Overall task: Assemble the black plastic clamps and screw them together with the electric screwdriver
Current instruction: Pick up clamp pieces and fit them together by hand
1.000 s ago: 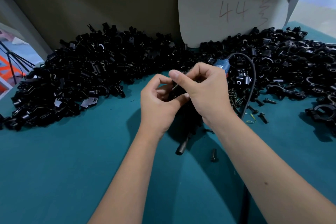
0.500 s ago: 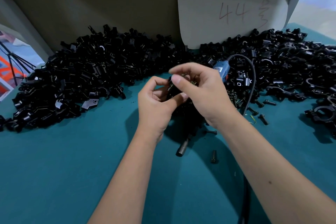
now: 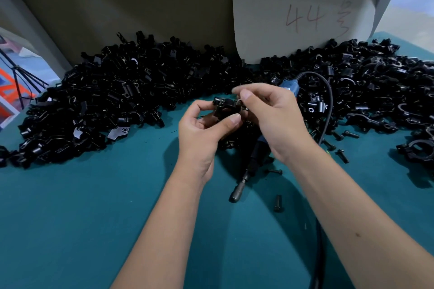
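Both forearms bare, rising from bottom edge toward frame centre, converging. Left hand [image 3: 202,131] left of centre, palm turned right, fingers curled, thumb and forefinger pinching black clamp [image 3: 226,107] between them. Right hand [image 3: 274,119] just right of centre, back toward camera, wrist bent, forefinger and thumb meeting at clamp's right end, remaining fingers curled beneath. Hands close together, fingertips nearly touching.

The right hand [image 3: 274,122] has drawn off toward 3 o'clock and its thumb has lifted, baring the clamp [image 3: 226,108] pinched in the left hand [image 3: 202,129].
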The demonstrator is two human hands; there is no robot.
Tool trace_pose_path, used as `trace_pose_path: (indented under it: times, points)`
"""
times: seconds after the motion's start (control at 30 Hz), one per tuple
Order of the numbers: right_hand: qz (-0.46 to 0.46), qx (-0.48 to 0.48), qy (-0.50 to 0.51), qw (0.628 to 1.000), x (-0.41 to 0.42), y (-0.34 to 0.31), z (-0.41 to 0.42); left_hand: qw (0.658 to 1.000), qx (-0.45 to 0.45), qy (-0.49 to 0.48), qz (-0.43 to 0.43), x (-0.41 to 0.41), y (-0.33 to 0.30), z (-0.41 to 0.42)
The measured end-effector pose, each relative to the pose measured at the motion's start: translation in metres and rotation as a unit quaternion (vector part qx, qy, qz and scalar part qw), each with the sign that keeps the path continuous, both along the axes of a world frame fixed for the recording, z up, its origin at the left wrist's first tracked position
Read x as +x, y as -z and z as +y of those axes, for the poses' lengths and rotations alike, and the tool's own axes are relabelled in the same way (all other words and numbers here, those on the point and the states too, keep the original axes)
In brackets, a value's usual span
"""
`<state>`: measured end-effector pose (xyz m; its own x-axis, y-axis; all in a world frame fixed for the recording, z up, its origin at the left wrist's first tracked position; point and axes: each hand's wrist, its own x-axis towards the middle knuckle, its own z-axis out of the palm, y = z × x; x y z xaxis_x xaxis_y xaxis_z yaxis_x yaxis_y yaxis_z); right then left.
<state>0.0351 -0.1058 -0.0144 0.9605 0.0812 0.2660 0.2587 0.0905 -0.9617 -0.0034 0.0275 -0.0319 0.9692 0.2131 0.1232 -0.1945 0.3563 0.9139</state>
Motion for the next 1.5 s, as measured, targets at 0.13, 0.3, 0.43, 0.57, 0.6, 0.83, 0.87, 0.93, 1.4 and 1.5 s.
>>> trace_pose_path:
  times: [0.13, 0.3, 0.43, 0.57, 0.6, 0.83, 0.87, 0.93, 1.4, 1.5]
  points:
    - [-0.034, -0.020, -0.010, 0.999, 0.000, 0.000, 0.000, 0.998, -0.059, 0.027, 0.007, -0.003, -0.003, 0.000]
    - [0.008, 0.021, -0.054, 0.998, 0.001, -0.001, -0.004, 0.995, -0.092, 0.046, 0.012, -0.003, -0.004, 0.002]
    - [-0.007, -0.045, -0.019, 0.999, 0.001, -0.005, -0.007, 0.995, -0.081, 0.063, 0.010, -0.005, -0.003, 0.003]
    - [-0.038, -0.095, 0.022, 0.994, 0.000, -0.004, -0.008, 0.994, -0.079, 0.075, 0.016, -0.005, -0.002, -0.001]
    - [-0.044, -0.100, 0.010, 0.994, 0.000, -0.003, -0.007, 0.993, -0.090, 0.073, 0.017, -0.005, -0.002, -0.001]
    - [-0.041, -0.074, -0.050, 0.995, -0.001, -0.004, -0.011, 0.990, -0.115, 0.083, 0.020, -0.005, -0.005, 0.003]
    - [-0.041, -0.073, -0.051, 0.995, -0.002, -0.005, -0.012, 0.990, -0.114, 0.082, 0.020, -0.005, -0.005, 0.002]
    - [-0.038, -0.064, -0.044, 0.996, -0.002, -0.005, -0.012, 0.990, -0.111, 0.081, 0.021, -0.005, -0.005, 0.002]
    - [-0.073, -0.180, -0.092, 0.977, 0.001, -0.004, -0.015, 0.988, -0.111, 0.032, 0.102, -0.002, -0.004, -0.006]
    - [-0.104, -0.260, -0.087, 0.956, 0.000, -0.004, -0.015, 0.991, -0.094, 0.031, 0.086, -0.002, -0.003, -0.007]
